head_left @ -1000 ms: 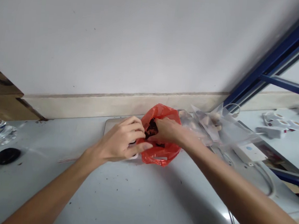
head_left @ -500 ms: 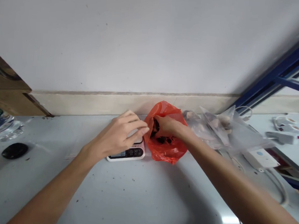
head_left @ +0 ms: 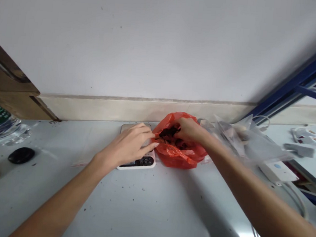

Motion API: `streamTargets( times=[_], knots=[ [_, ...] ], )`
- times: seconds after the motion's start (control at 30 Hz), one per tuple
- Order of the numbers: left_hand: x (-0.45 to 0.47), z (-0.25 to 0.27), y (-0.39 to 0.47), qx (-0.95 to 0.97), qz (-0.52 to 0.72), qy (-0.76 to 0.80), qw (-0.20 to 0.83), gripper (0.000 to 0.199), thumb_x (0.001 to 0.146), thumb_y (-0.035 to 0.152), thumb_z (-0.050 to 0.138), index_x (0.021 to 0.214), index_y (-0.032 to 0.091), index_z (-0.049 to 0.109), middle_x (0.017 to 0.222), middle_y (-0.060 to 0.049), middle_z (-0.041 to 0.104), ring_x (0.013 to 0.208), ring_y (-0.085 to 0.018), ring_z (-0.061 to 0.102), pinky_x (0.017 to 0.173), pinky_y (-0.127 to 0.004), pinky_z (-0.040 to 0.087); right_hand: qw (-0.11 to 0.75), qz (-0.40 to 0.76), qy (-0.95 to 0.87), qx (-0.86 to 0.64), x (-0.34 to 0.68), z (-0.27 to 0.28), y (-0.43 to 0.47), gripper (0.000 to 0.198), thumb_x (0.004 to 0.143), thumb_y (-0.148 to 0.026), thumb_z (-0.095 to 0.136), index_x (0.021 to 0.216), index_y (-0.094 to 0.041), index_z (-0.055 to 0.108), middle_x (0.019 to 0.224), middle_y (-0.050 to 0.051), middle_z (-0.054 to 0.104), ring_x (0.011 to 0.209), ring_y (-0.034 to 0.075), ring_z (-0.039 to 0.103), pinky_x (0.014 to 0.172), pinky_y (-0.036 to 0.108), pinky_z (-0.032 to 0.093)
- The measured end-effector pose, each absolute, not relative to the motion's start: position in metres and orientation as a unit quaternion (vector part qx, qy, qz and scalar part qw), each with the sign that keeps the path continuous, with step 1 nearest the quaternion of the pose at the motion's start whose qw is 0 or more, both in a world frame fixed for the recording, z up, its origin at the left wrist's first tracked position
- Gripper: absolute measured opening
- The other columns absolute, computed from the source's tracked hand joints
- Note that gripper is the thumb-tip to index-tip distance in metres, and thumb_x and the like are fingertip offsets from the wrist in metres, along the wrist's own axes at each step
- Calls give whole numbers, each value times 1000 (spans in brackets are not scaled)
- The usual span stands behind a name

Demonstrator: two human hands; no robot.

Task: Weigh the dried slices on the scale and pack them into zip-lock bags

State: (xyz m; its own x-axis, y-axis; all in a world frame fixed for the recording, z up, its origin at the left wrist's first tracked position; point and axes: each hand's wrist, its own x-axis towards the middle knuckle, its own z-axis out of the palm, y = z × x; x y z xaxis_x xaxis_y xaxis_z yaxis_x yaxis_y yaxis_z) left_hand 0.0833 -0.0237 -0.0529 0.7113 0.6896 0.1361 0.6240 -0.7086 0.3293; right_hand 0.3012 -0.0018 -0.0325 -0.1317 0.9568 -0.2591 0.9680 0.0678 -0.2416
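Note:
A red plastic bag [head_left: 179,159] stands with its mouth open on the grey table, with dark, dried-looking pieces [head_left: 169,132] inside. My left hand [head_left: 132,144] reaches over a white kitchen scale [head_left: 149,165], its thumb and fingers closed on the bag's left rim. The hand and wrist cover much of the scale's plate and part of its display. Into the bag's mouth dips my right hand [head_left: 187,130], fingers bent around a dark clump of the pieces. Its fingertips are partly hidden among them.
Clear plastic bags [head_left: 244,139] lie to the right, near a white box with a cable [head_left: 279,171] and power sockets [head_left: 308,137]. A blue frame [head_left: 276,92] leans there. Leftward are a water bottle [head_left: 0,121], a black round object [head_left: 21,155] and a wooden cabinet [head_left: 9,72].
My left fingers have come onto the bag's rim. My right hand has shifted within the bag, and a dark clump now shows at its fingers. The bag's mouth has changed shape.

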Motion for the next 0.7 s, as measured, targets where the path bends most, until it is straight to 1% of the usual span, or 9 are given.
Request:
streamTargets(
  times=[0.1, 0.13, 0.2, 0.27, 0.4, 0.43, 0.5, 0.6, 0.7],
  knots=[
    [86, -50, -25, 911, 131, 372, 123, 31, 107, 37, 45, 115, 22, 71, 117, -5, 74, 114, -25, 62, 95, -40, 52, -44, -178, 732, 656, 305, -27, 2, 39, 80, 1, 61, 109, -18, 79, 113, 9, 80, 101, 23, 74, 85, 27, 55],
    [87, -50, -25, 910, 132, 375, 121, 32, 108, 38, 45, 119, 22, 70, 122, -6, 73, 118, -26, 61, 97, -41, 51, -68, -183, 730, 655, 305, -25, 3, 39, 79, 1, 62, 108, -18, 80, 112, 8, 80, 102, 23, 74, 87, 27, 56],
    [88, -49, -26, 907, 132, 381, 122, 34, 107, 39, 46, 128, 22, 67, 131, -7, 70, 123, -27, 59, 102, -43, 50, -96, -203, 729, 646, 307, -20, 3, 37, 79, -1, 63, 106, -18, 80, 107, 7, 81, 97, 22, 75, 84, 27, 58],
    [87, -48, -27, 905, 121, 385, 135, 35, 107, 38, 46, 132, 22, 65, 134, -7, 69, 126, -27, 58, 105, -44, 48, -87, -226, 736, 632, 307, -15, 1, 37, 79, -2, 63, 105, -20, 81, 101, 4, 82, 91, 20, 76, 79, 25, 59],
    [77, -45, -28, 904, 80, 370, 199, 38, 106, 46, 46, 131, 29, 68, 126, -4, 71, 124, -26, 59, 105, -41, 48, 10, -265, 730, 630, 307, -6, -11, 45, 77, -2, 65, 111, -25, 83, 92, 2, 83, 79, 19, 76, 70, 26, 59],
    [74, -44, -28, 903, 72, 366, 215, 40, 105, 50, 47, 134, 32, 67, 126, -3, 71, 125, -26, 59, 103, -39, 49, 30, -266, 730, 629, 309, -4, -15, 46, 77, -3, 65, 112, -27, 83, 89, 2, 83, 78, 20, 75, 69, 26, 59],
    [65, -39, -26, 901, 70, 358, 233, 46, 102, 57, 48, 142, 37, 61, 135, -2, 68, 129, -27, 58, 103, -37, 50, 46, -260, 744, 614, 315, 1, -23, 45, 76, -5, 66, 109, -29, 84, 90, 1, 83, 81, 21, 76, 72, 28, 59],
    [49, -27, -20, 897, 111, 367, 222, 55, 100, 60, 49, 151, 39, 52, 148, 1, 61, 131, -26, 58, 107, -35, 48, 12, -262, 757, 598, 330, 14, -30, 41, 79, -11, 66, 110, -31, 84, 97, 0, 83, 84, 21, 76, 75, 29, 60],
    [29, -15, -14, 861, 159, 447, 185, 55, 98, 58, 49, 146, 33, 57, 140, -1, 67, 119, -25, 65, 102, -36, 51, -51, -241, 763, 597, 335, 31, -31, 39, 81, -20, 69, 116, -31, 83, 95, 0, 83, 80, 20, 76, 72, 30, 62]
  ],
)
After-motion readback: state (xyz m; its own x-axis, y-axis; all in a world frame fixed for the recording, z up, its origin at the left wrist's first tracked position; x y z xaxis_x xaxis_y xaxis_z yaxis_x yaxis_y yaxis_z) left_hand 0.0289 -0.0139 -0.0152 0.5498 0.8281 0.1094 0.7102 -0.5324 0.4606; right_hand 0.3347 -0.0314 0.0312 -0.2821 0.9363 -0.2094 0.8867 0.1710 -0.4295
